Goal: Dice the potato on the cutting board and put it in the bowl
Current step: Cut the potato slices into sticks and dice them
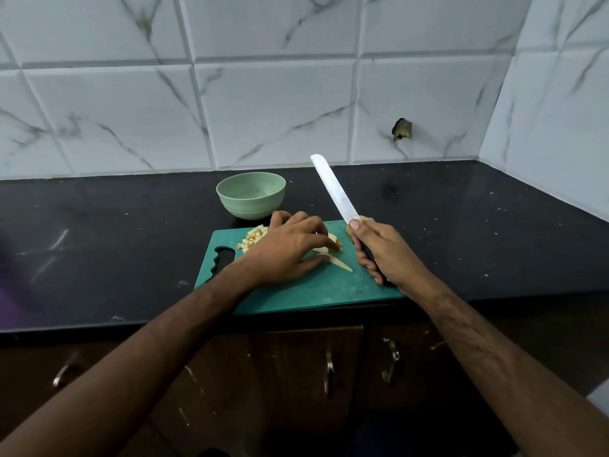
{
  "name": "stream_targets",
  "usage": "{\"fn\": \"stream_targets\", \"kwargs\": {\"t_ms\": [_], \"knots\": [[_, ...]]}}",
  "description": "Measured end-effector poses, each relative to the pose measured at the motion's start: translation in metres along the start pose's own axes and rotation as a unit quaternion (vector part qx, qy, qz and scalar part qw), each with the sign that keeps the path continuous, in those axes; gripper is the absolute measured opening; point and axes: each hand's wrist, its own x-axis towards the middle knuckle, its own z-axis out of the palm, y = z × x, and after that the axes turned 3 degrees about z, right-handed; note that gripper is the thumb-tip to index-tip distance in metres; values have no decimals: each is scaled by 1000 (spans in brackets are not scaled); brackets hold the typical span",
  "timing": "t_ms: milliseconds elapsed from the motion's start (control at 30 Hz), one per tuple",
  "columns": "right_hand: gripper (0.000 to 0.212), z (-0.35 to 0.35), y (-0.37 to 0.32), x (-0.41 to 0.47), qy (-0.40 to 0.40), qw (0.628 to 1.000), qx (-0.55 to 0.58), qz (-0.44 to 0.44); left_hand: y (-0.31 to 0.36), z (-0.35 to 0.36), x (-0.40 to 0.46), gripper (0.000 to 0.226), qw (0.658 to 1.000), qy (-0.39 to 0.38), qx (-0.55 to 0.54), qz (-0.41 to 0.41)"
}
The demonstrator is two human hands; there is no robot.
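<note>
One pale green round bowl (250,194) is sitting on the black stone counter (461,232), just behind the teal plastic cutting board (316,288). A heap of small diced potato cubes (253,240) is lying at the board's far left. The left hand (290,249) is pressing down on several long pale potato strips (334,255) mid-board, its fingers (316,225) loosely spread and covering most of them. The right hand (379,249) is gripping one long steel knife (334,189), fingers wrapped round the handle, blade lifted towards the marble-patterned wall tiles (280,103). One uncut potato piece (350,228) is peeking out behind that hand.
</note>
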Motion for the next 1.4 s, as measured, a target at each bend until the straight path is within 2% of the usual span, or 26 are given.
{"fn": "stream_targets", "kwargs": {"t_ms": [167,267,433,567,700,833,967,1100,1267,1400], "knots": [[42,-2,0,0,-1,1000,1,0,1,-2,-5,25,1000,17,6,20],[42,-2,0,0,-1,1000,0,0,-2,-7,-27,17,1000,29,-11,-4],[42,-2,1,0,1,1000,-9,4,-1,-13,-54,8,992,36,-100,-69],[42,0,-2,-1,1,1000,-23,13,1,-13,-57,13,989,48,-118,-74],[42,-3,-14,-2,-25,997,-33,64,-3,-10,-59,16,986,67,-128,-84],[40,-6,-36,-19,-76,980,-135,123,-8,-9,-58,16,983,69,-149,-76],[41,-2,-51,-55,-137,934,-289,161,-10,-8,-58,11,983,78,-156,-59],[41,4,-57,-80,-122,893,-410,143,-5,-12,-59,5,984,55,-159,-58],[44,5,-65,-89,-91,876,-459,119,-7,-13,-60,7,978,43,-196,-52],[42,10,-62,-98,-111,865,-471,136,-7,-14,-59,10,975,43,-214,-54]]}}
